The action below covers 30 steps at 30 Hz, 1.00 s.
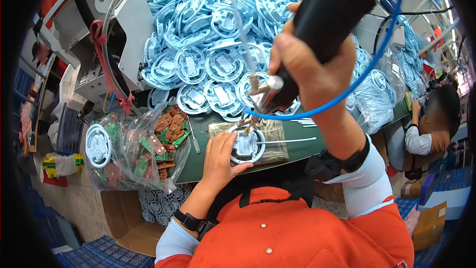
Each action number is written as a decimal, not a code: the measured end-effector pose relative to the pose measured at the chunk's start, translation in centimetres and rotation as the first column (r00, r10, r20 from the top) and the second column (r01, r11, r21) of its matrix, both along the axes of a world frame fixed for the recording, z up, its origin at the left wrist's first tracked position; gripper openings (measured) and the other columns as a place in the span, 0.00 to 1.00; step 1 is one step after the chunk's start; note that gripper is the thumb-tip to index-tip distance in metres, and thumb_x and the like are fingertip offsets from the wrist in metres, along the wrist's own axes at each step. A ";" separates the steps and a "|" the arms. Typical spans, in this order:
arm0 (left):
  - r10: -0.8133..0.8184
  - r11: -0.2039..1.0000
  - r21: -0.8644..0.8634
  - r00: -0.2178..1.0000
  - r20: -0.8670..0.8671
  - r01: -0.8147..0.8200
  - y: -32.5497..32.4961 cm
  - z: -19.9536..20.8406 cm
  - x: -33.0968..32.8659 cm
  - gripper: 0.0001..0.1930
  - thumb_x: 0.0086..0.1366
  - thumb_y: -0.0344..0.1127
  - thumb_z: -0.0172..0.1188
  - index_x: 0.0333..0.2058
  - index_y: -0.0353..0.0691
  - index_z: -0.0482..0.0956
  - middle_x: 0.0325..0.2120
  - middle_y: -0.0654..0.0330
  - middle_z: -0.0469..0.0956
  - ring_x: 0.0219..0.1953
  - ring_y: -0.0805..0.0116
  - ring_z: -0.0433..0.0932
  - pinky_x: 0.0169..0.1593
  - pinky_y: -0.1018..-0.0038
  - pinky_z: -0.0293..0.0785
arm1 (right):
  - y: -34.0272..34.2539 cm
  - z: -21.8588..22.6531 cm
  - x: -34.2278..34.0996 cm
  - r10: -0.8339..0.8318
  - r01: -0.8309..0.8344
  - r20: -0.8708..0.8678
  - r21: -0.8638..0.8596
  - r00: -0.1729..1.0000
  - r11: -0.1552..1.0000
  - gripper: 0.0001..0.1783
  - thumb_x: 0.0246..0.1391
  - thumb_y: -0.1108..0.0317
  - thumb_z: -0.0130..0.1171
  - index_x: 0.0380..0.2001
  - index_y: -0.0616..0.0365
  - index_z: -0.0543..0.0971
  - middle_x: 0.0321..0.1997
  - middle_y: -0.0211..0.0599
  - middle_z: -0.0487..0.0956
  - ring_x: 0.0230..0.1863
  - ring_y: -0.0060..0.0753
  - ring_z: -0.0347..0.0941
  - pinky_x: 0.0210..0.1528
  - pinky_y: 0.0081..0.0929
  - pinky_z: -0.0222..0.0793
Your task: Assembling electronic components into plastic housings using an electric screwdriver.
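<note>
In my right hand (315, 69) is a black power screwdriver (334, 12) with a metal head and a blue hose (367, 82). Its tip points down at a round light-blue plastic part (244, 145) lying on a pad; whether it touches is hard to tell. My left hand (218, 161) grips that part's left and near rim between thumb and fingers. A thin white cable or stick (292, 140) runs from the part toward the right. Beneath it is a pad wrapped in clear yellowish film (277, 155), on a green table (198, 171).
A big heap of similar light-blue parts (223, 22) fills the far side. Left of my left hand, a clear bag holds brown and green circuit boards (171, 126), beside a screwdriver (193, 136). A cardboard box (111, 213) of parts stands below. Another person (431, 129) sits at right.
</note>
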<state>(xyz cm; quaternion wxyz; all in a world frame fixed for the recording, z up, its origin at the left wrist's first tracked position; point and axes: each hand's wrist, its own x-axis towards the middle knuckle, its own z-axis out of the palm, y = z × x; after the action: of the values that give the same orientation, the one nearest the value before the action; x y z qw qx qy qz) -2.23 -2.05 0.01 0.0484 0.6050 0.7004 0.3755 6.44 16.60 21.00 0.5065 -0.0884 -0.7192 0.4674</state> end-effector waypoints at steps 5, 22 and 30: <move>0.014 1.000 -0.024 1.000 -0.021 -0.014 0.0 -0.1 0.1 0.51 0.36 0.45 0.81 0.59 0.33 0.66 0.56 0.49 0.70 0.59 0.49 0.67 0.62 0.55 0.59 | -0.2 -1.7 0.4 0.012 -0.010 0.050 -0.029 0.999 1.000 0.21 0.53 0.79 0.59 0.50 0.69 0.68 0.27 0.36 0.75 0.24 0.27 0.75 0.29 0.25 0.73; 0.041 0.999 0.000 0.999 -0.018 -0.041 0.2 0.1 0.3 0.61 0.33 0.46 0.82 0.66 0.32 0.57 0.57 0.52 0.72 0.60 0.53 0.67 0.62 0.58 0.57 | -0.6 -2.9 0.7 -0.021 0.019 -0.016 -0.094 1.000 0.995 0.18 0.52 0.79 0.58 0.46 0.67 0.69 0.28 0.36 0.75 0.23 0.26 0.75 0.28 0.25 0.73; 0.064 0.996 -0.057 0.998 -0.001 -0.064 -0.2 -0.5 0.3 0.66 0.35 0.46 0.82 0.68 0.30 0.48 0.60 0.54 0.69 0.62 0.55 0.65 0.64 0.58 0.56 | -0.8 1.2 1.6 0.107 -0.113 -0.069 -0.100 0.992 0.989 0.19 0.54 0.76 0.58 0.49 0.67 0.69 0.26 0.35 0.76 0.23 0.25 0.75 0.29 0.24 0.73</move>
<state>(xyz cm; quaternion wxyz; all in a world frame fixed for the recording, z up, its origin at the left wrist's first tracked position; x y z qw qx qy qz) -1.97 -2.23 -0.47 0.0540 0.5805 0.7297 0.3572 8.03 15.75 22.24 0.4970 -0.0598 -0.6815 0.5338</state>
